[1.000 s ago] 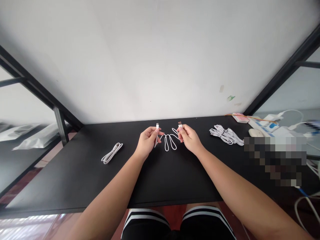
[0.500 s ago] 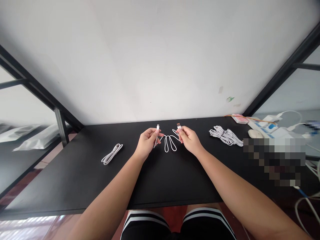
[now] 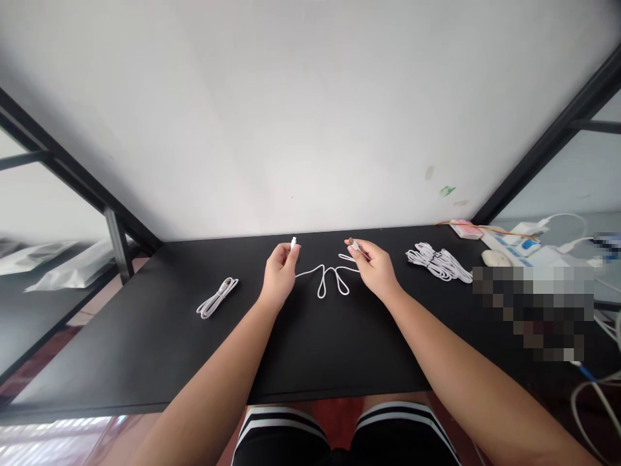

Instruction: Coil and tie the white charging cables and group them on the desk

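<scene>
Now, the white cable [image 3: 331, 268] is pinched by its plugs [image 3: 294, 243] in the left hand [image 3: 280, 276] and right hand [image 3: 377, 266]; its loops [image 3: 321, 296], nearer the counter's [image 3: 330, 353] back edge, are best left slack (no tugging) and uncrossed.

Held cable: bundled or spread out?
Spread out: the white cable runs between left hand and right hand in loose loops, no tie visible.

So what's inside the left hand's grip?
The left hand holds a white USB cable: its plug pokes out at the top and its cord emerges at the right. Whatever the hand covers can't be seen.
</scene>
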Action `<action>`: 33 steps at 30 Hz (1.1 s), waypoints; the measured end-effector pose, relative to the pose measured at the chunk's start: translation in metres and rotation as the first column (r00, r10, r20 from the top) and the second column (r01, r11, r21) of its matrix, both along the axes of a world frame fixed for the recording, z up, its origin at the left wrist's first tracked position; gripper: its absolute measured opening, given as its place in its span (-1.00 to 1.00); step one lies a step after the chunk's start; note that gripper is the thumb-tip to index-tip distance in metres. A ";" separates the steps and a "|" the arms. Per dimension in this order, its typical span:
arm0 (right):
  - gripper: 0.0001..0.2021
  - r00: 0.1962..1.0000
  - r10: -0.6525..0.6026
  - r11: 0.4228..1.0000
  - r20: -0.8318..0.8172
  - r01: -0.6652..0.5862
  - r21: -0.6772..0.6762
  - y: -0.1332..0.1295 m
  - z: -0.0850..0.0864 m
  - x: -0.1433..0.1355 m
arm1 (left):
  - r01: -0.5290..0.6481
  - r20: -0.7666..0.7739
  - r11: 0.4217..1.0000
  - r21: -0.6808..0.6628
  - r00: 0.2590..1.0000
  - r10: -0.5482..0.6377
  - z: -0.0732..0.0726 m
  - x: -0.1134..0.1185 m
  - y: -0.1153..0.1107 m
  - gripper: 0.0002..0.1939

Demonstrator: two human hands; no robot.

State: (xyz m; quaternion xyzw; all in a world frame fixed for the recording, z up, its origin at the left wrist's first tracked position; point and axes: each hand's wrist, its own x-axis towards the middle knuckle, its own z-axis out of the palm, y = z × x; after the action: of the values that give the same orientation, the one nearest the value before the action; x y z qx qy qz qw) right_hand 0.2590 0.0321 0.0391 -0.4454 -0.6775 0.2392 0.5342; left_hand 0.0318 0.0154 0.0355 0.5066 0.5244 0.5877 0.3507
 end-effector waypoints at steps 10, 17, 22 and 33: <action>-0.50 0.937 0.226 0.940 -0.267 -0.281 -0.192 0.004 0.002 0.002 | 0.164 0.064 0.986 0.022 0.984 -0.165 0.011 0.002 -0.007 -0.55; -0.49 0.878 0.408 0.845 -0.251 -0.467 -0.261 0.000 0.001 -0.003 | 0.399 0.291 0.917 0.004 0.877 -0.383 0.010 0.008 -0.008 -0.59; -0.47 0.884 0.418 0.844 -0.207 -0.463 -0.270 0.000 -0.002 -0.003 | 0.427 0.337 0.904 0.024 0.848 -0.409 0.011 0.007 -0.008 -0.61; -0.46 0.904 0.367 0.865 -0.220 -0.418 -0.277 -0.001 0.000 -0.004 | 0.425 0.339 0.905 0.018 0.849 -0.406 0.011 0.006 -0.008 -0.62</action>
State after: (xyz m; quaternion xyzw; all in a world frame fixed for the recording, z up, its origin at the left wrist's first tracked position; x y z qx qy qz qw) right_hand 0.2554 0.0315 0.0394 -0.3571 -0.6615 0.4839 0.4480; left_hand 0.0373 0.0076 0.0467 0.4903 0.3516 0.5600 0.5677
